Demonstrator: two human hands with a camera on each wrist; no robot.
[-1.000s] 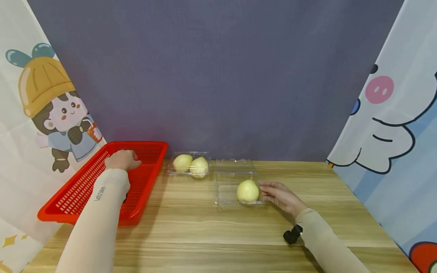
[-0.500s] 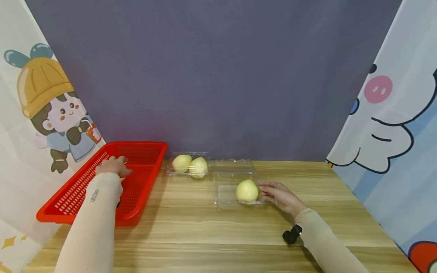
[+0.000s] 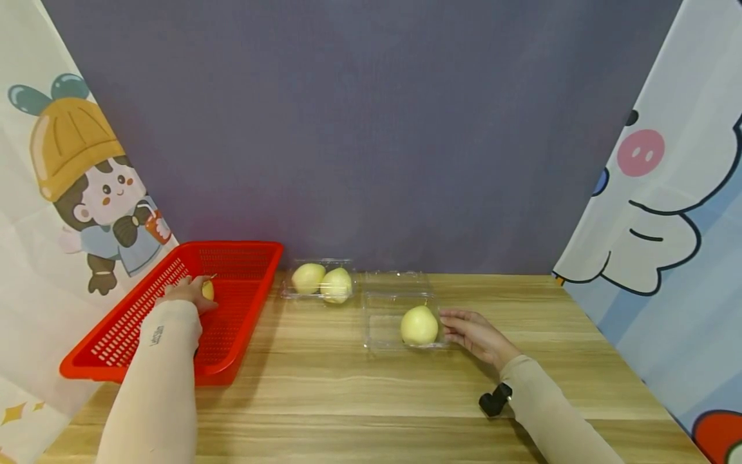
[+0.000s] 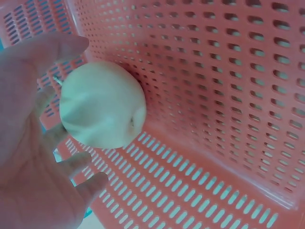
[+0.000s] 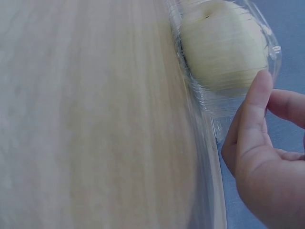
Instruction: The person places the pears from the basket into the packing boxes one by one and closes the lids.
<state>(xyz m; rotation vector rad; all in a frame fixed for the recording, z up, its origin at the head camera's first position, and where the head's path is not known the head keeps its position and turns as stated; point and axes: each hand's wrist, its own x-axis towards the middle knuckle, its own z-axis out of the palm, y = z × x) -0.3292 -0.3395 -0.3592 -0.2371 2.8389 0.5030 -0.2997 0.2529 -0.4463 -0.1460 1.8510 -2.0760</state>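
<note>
Inside the red basket point(image 3: 248, 322), my left hand point(image 3: 181, 293) reaches round a pale yellow pear point(image 3: 208, 289). The left wrist view shows that pear point(image 4: 102, 105) lying against the basket wall, its stem toward my fingers. My thumb point(image 4: 71, 46) is above it and the other fingers spread beside it, with a gap to the palm. On the right, my right hand point(image 3: 476, 332) pinches the side edge of a clear plastic clamshell box point(image 3: 382, 328) between thumb and fingertips. One pear point(image 3: 420, 325) sits in the box's right half, and its lid stands raised behind.
Left of the clamshell, a second clear box point(image 3: 292, 291) holds two pears point(image 3: 322, 282) near the dark backdrop point(image 3: 371, 142). All stand on a wooden table point(image 3: 324, 399). Printed cloths hang at both sides.
My left hand has moved left and lower within the basket, and a pear now shows by its fingers. My right hand stays at the clamshell's edge.
</note>
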